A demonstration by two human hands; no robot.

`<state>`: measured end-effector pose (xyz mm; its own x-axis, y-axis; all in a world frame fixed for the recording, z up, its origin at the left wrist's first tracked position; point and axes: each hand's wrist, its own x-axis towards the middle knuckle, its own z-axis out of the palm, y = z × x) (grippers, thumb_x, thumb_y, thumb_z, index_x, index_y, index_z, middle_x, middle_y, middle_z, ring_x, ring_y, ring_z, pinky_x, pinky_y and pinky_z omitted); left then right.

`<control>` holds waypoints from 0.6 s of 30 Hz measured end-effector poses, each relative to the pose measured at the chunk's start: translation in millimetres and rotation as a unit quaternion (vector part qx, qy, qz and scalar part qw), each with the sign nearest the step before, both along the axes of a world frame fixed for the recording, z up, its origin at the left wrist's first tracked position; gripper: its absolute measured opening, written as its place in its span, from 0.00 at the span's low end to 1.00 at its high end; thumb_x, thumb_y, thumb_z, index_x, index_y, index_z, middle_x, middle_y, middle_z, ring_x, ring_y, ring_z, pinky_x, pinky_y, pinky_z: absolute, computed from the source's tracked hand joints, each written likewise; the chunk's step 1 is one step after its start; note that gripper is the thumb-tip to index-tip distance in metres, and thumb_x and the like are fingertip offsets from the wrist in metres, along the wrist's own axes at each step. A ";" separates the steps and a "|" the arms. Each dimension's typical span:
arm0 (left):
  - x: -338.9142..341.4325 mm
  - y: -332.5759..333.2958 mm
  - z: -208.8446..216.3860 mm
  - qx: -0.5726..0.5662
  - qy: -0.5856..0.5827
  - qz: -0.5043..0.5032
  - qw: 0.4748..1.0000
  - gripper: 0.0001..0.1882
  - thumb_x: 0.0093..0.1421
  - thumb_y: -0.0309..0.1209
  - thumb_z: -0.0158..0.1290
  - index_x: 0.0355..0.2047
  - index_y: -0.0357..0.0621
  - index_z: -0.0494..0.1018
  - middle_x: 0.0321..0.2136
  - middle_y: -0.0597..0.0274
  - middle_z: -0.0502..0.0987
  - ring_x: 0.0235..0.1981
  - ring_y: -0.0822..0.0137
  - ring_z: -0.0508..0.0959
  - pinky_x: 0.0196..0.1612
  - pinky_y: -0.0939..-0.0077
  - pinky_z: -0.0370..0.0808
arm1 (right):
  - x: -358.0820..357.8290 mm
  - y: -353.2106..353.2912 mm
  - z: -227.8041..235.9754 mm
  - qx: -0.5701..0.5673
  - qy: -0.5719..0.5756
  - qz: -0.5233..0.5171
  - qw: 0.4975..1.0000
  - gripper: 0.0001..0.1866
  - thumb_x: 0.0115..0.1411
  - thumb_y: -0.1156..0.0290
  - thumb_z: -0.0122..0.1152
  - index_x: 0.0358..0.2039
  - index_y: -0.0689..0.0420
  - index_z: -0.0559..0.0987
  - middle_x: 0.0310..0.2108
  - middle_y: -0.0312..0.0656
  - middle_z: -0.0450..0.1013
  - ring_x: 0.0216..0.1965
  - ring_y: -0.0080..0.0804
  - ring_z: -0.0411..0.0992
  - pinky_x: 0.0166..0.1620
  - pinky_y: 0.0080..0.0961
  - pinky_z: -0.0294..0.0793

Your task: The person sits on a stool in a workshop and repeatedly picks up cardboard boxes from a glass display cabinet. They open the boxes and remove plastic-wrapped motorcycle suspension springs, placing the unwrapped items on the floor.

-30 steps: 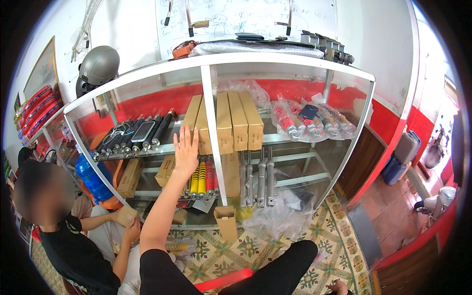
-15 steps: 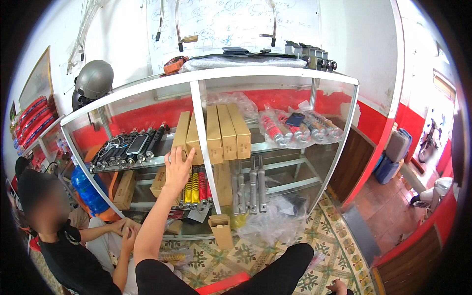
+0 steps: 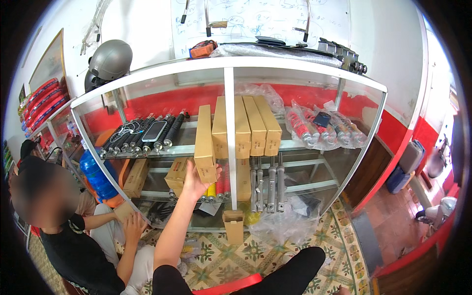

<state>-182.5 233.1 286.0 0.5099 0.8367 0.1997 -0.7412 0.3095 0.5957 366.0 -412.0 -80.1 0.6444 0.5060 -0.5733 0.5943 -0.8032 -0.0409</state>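
My left hand (image 3: 195,182) is closed around the near lower end of a long brown cardboard box (image 3: 204,135). The box sticks out from the upper shelf of a glass display case, left of its middle post, with its near end tilted down. Beside it several similar long cardboard boxes (image 3: 265,132) stand in a row on the shelf. Of my right hand (image 3: 342,291) only a sliver shows at the bottom edge, and its fingers are hidden.
Black springed shock absorbers (image 3: 142,135) and a phone (image 3: 155,132) lie left on the shelf (image 3: 184,151); bagged red ones (image 3: 305,127) lie right. Below are grey fork tubes (image 3: 271,189) and an open carton (image 3: 233,227). A seated person (image 3: 78,246) at left holds a small box.
My left hand has gone from resting on the boxes' near ends to gripping one from below. That box has come forward out of the row. The view has shifted left.
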 end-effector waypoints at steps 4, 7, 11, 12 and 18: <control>50.7 25.5 9.6 -0.138 -0.102 -0.064 0.983 0.43 0.58 0.69 0.36 0.58 0.46 0.63 0.47 0.47 0.70 0.42 0.51 0.76 0.46 0.60 0.76 | 16.7 -46.9 18.7 0.016 -0.120 -0.012 0.993 0.31 0.55 0.51 0.58 0.56 0.53 0.70 0.52 0.52 0.71 0.53 0.50 0.69 0.53 0.44 0.70; 15.3 69.9 -4.8 -0.151 -0.018 -0.006 0.988 0.34 0.58 0.62 0.43 0.46 0.44 0.71 0.32 0.52 0.75 0.28 0.58 0.77 0.29 0.64 0.78 | -55.6 50.8 79.9 0.028 -0.030 -0.040 0.998 0.28 0.55 0.52 0.58 0.55 0.51 0.71 0.50 0.53 0.72 0.52 0.50 0.70 0.52 0.44 0.71; 25.1 80.5 -25.4 -0.154 -0.050 -0.042 0.986 0.30 0.58 0.59 0.47 0.43 0.44 0.73 0.29 0.52 0.75 0.26 0.60 0.78 0.26 0.66 0.77 | -62.2 42.7 108.3 0.058 -0.052 -0.075 0.994 0.26 0.55 0.55 0.58 0.53 0.52 0.74 0.49 0.55 0.73 0.50 0.51 0.71 0.51 0.43 0.72; 21.0 75.5 -29.8 -0.156 -0.059 -0.068 0.984 0.28 0.59 0.58 0.47 0.41 0.45 0.73 0.29 0.54 0.76 0.29 0.60 0.78 0.27 0.65 0.77 | -61.3 42.2 103.3 0.066 -0.060 -0.066 0.994 0.25 0.55 0.56 0.58 0.52 0.52 0.74 0.48 0.55 0.73 0.50 0.52 0.71 0.50 0.43 0.72; 50.5 -37.8 27.7 -0.174 -0.082 0.027 0.981 0.26 0.60 0.54 0.48 0.39 0.42 0.73 0.36 0.55 0.77 0.45 0.59 0.76 0.38 0.67 0.78 | -56.6 25.3 95.8 0.099 -0.098 -0.041 0.989 0.24 0.53 0.60 0.58 0.50 0.54 0.75 0.43 0.54 0.75 0.46 0.52 0.73 0.49 0.42 0.73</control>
